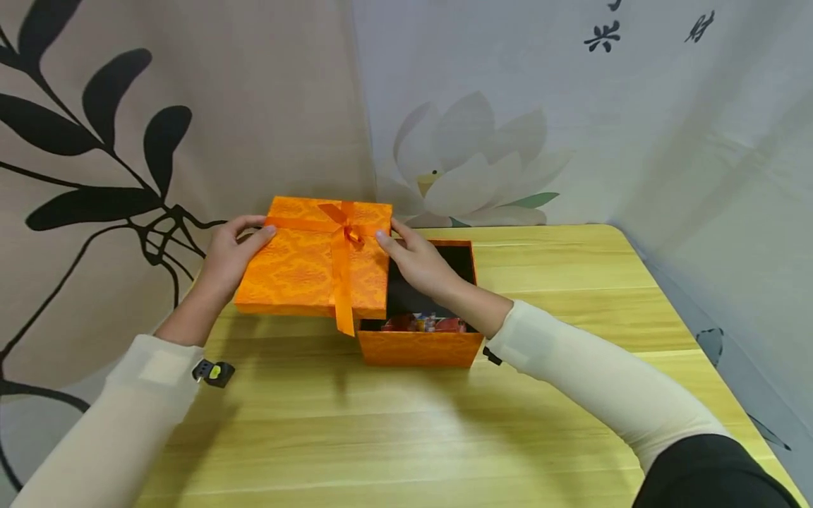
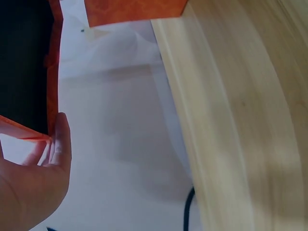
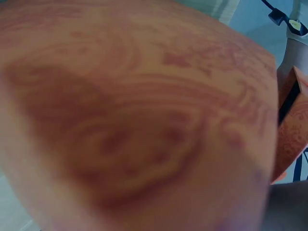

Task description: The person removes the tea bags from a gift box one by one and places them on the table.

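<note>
An orange patterned gift-box lid [image 1: 288, 271] with a ribbon bow is raised and shifted left of its box [image 1: 419, 349]. My left hand [image 1: 224, 261] grips the lid's left edge, thumb on top. At the opposite edge, my right hand [image 1: 422, 264] pinches the lid near the bow, its forearm crossing over the box. Small colourful items [image 1: 428, 323] show inside the black-lined box, partly hidden by the lid and arm. The lid's black underside [image 2: 24, 62] appears in the left wrist view. In the right wrist view, the box's side [image 3: 144, 120] fills most of the picture.
The box stands on a light wooden table [image 1: 571, 310], near its back edge. Behind hangs a pale cloth [image 1: 273, 92] printed with dark leaves and a lotus. A dark wrist strap [image 1: 214, 372] sits on the left sleeve.
</note>
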`<move>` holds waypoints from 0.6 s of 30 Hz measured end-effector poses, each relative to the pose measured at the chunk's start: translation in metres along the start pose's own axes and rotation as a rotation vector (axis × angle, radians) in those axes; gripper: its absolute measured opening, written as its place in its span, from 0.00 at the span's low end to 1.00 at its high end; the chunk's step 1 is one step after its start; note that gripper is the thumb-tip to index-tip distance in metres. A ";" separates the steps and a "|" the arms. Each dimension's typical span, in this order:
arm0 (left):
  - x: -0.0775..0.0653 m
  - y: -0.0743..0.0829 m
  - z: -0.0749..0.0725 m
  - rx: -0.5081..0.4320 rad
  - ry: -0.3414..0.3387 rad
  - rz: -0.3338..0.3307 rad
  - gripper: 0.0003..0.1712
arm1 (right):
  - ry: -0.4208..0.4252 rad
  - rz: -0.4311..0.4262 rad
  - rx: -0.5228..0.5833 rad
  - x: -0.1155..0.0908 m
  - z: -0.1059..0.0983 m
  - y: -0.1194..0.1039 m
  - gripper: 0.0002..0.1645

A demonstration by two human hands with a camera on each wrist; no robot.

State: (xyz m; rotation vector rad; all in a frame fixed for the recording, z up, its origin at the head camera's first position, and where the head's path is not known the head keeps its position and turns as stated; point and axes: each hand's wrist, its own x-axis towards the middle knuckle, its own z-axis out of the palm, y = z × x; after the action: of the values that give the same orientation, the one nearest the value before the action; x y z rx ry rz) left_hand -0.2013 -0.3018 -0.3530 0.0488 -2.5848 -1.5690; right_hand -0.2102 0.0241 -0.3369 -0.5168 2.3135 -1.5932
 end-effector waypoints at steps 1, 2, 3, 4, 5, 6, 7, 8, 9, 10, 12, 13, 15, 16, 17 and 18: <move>0.000 -0.002 -0.003 0.003 -0.002 -0.013 0.38 | -0.011 0.007 -0.011 0.001 0.003 -0.002 0.46; -0.001 -0.004 -0.007 0.000 -0.001 -0.025 0.39 | -0.021 0.013 -0.022 0.002 0.005 -0.003 0.47; -0.002 -0.007 -0.010 -0.001 0.004 -0.038 0.39 | -0.032 0.014 -0.034 0.003 0.008 -0.005 0.47; -0.003 -0.008 -0.013 0.002 0.009 -0.052 0.40 | -0.040 0.015 -0.054 0.005 0.011 -0.007 0.48; -0.005 -0.010 -0.017 0.005 0.018 -0.064 0.40 | -0.048 0.014 -0.074 0.006 0.014 -0.008 0.49; -0.006 -0.012 -0.019 0.007 0.026 -0.074 0.40 | -0.051 0.017 -0.102 0.007 0.016 -0.009 0.50; -0.007 -0.014 -0.022 0.007 0.032 -0.080 0.40 | -0.054 0.013 -0.120 0.009 0.018 -0.010 0.51; -0.008 -0.016 -0.025 0.006 0.037 -0.083 0.39 | -0.060 0.009 -0.129 0.010 0.021 -0.011 0.51; -0.009 -0.018 -0.028 0.002 0.040 -0.088 0.38 | -0.065 0.007 -0.141 0.011 0.023 -0.012 0.52; -0.010 -0.020 -0.030 -0.006 0.042 -0.091 0.36 | -0.071 0.007 -0.152 0.012 0.025 -0.012 0.52; -0.010 -0.025 -0.035 -0.033 0.045 -0.093 0.31 | -0.082 0.010 -0.169 0.014 0.029 -0.014 0.53; -0.011 -0.027 -0.037 -0.046 0.046 -0.094 0.29 | -0.089 0.013 -0.180 0.015 0.032 -0.015 0.53; -0.012 -0.031 -0.041 -0.061 0.048 -0.094 0.26 | -0.099 0.024 -0.203 0.017 0.037 -0.017 0.54; -0.012 -0.033 -0.043 -0.063 0.048 -0.094 0.26 | -0.102 0.030 -0.214 0.018 0.039 -0.018 0.54; -0.013 -0.035 -0.044 -0.060 0.048 -0.093 0.26 | -0.104 0.038 -0.223 0.019 0.041 -0.019 0.54; -0.014 -0.037 -0.046 -0.058 0.044 -0.095 0.27 | -0.107 0.045 -0.229 0.020 0.044 -0.020 0.55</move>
State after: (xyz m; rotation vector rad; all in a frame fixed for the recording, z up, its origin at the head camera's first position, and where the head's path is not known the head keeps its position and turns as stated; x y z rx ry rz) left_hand -0.1838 -0.3578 -0.3661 0.2010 -2.5369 -1.6536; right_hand -0.2069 -0.0280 -0.3339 -0.5817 2.4209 -1.2559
